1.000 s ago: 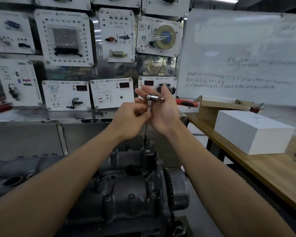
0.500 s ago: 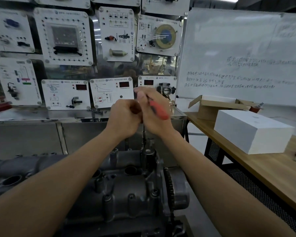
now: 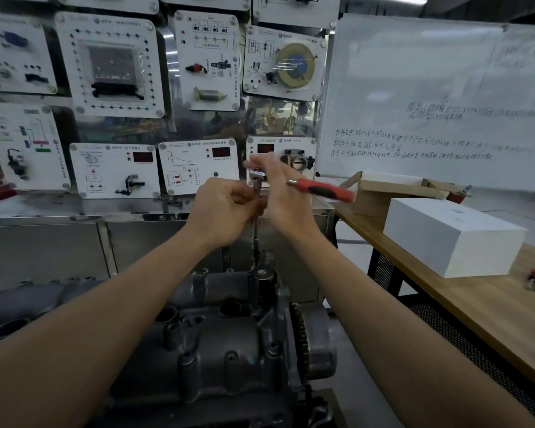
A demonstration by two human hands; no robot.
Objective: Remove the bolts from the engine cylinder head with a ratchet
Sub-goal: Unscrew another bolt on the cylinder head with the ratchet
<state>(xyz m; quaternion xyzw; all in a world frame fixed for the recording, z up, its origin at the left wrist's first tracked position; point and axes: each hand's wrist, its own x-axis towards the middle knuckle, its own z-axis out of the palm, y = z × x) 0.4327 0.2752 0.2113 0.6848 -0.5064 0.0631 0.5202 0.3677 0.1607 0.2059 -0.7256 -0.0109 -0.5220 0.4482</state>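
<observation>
A dark grey engine cylinder head [image 3: 217,350] fills the lower middle of the view. A ratchet [image 3: 322,188] with a red and black handle points right, its chrome head at the top of a long thin extension bar [image 3: 255,233] that drops to the far end of the cylinder head. My right hand [image 3: 283,196] grips the ratchet near its head. My left hand [image 3: 226,208] is curled around the upper part of the extension bar. The bolt under the socket is hidden.
A wooden table [image 3: 476,304] runs along the right with a white box [image 3: 451,236] and an open cardboard box [image 3: 383,189]. A whiteboard [image 3: 430,97] stands behind it. Wall panels [image 3: 112,63] with instruments and a steel cabinet [image 3: 74,239] lie beyond the engine.
The ratchet handle has swung back out to the right after pointing toward me half a second ago. Both hands stay on the tool above the same spot.
</observation>
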